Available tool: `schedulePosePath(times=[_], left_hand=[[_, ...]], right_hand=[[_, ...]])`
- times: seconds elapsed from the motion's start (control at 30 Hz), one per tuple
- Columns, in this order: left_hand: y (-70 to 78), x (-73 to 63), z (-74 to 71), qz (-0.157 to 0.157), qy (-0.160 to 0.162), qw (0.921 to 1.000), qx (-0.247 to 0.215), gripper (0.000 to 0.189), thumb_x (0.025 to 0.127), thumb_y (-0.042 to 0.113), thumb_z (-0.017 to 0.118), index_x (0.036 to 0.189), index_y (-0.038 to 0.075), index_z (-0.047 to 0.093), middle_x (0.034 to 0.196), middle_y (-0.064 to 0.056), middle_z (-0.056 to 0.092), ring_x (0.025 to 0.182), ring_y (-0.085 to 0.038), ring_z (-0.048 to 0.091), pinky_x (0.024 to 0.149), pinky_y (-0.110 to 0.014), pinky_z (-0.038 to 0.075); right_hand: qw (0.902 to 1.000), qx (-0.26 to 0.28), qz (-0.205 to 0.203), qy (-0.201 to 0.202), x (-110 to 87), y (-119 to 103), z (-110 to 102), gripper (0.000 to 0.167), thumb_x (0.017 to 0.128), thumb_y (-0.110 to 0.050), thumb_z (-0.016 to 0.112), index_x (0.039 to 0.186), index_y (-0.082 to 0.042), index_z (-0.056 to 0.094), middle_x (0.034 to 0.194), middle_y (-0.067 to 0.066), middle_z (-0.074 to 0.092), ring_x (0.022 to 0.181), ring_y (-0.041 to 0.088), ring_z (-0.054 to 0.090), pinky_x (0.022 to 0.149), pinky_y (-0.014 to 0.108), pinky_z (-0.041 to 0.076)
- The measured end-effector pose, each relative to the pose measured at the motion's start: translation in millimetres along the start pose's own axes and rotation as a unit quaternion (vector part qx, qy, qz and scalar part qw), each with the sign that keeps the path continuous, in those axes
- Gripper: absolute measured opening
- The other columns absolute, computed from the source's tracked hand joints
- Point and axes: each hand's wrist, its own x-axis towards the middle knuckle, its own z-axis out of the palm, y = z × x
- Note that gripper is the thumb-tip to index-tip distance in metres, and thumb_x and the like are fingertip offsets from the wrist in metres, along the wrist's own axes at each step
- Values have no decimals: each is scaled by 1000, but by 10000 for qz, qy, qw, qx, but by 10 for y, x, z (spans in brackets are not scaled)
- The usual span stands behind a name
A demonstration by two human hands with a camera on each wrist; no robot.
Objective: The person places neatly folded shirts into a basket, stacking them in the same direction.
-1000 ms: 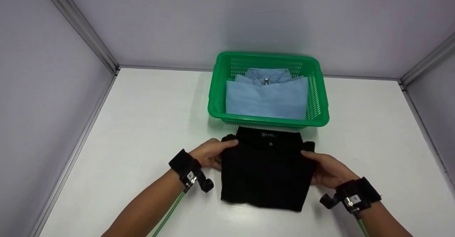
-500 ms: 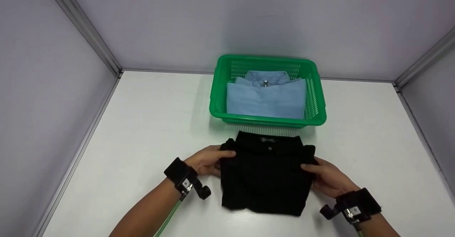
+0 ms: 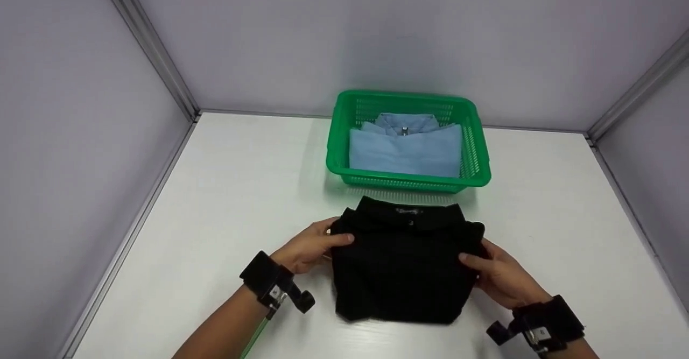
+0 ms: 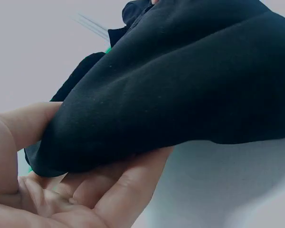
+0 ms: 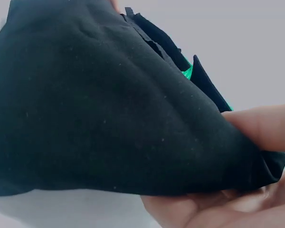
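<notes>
A folded black collared shirt (image 3: 403,273) is held between both hands in front of the basket, its collar toward the back. My left hand (image 3: 312,246) grips its left edge, thumb on top and fingers underneath. At the opposite edge my right hand (image 3: 503,275) holds it the same way. In the left wrist view the fingers (image 4: 133,190) support the black shirt (image 4: 180,85) from below. The right wrist view shows the thumb (image 5: 268,126) over the shirt (image 5: 99,109), with the other fingers beneath it.
Just beyond the shirt, a green plastic basket (image 3: 335,149) stands on the white table (image 3: 242,176). Inside it lies a folded light blue shirt (image 3: 403,152). Pale walls (image 3: 269,41) enclose the table at the back and sides.
Both hands have drawn the black shirt slightly back from the basket, and its front edge now curves in more at the corners. The head view has shifted a little.
</notes>
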Motion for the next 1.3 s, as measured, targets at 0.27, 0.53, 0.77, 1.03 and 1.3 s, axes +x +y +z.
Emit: schedulePosePath(times=[0.27, 0.53, 0.77, 1.03, 1.3], left_hand=[[107, -240, 57, 1015, -109, 9925, 680, 64, 103, 15, 67, 162, 14, 42, 144, -20, 64, 97, -18, 74, 72, -33, 62], [223, -297, 116, 2517, 128, 9550, 1566, 55, 104, 12, 65, 157, 11, 50, 151, -16, 58, 126, -22, 64, 98, -29, 58], [279, -308, 116, 3621, 401, 8920, 2675, 45, 104, 10, 65, 149, 8, 58, 140, -13, 68, 121, -20, 67, 98, -26, 57], [543, -286, 95, 4192, 536, 8583, 2911, 43, 104, 8, 66, 147, 6, 60, 139, -15, 69, 120, -22, 70, 93, -27, 60], [968, -205, 28, 4488, 719, 8430, 2878, 43, 102, 5, 67, 145, 5, 61, 134, -17, 71, 111, -21, 71, 85, -24, 58]], right_hand=[[9947, -492, -875, 231, -194, -61, 171, 76, 107, -11, 60, 166, -3, 13, 147, -8, 52, 128, 5, 60, 104, 28, 54], [9713, -1134, -1956, 733, -276, -155, 241, 57, 105, -9, 63, 154, 0, 36, 138, -10, 63, 124, 6, 65, 99, 24, 57], [9299, -1642, -3015, 1321, -290, -159, 275, 48, 102, 1, 64, 148, 3, 50, 132, -4, 70, 118, 8, 70, 94, 21, 58], [9062, -1379, -3792, 1266, -202, -334, 295, 53, 100, 11, 61, 151, 3, 51, 130, 4, 71, 118, 13, 72, 94, 23, 59], [8989, -1125, -4069, 1173, -47, -726, 280, 50, 100, 11, 61, 148, 3, 53, 129, 5, 71, 116, 15, 72, 95, 24, 59]])
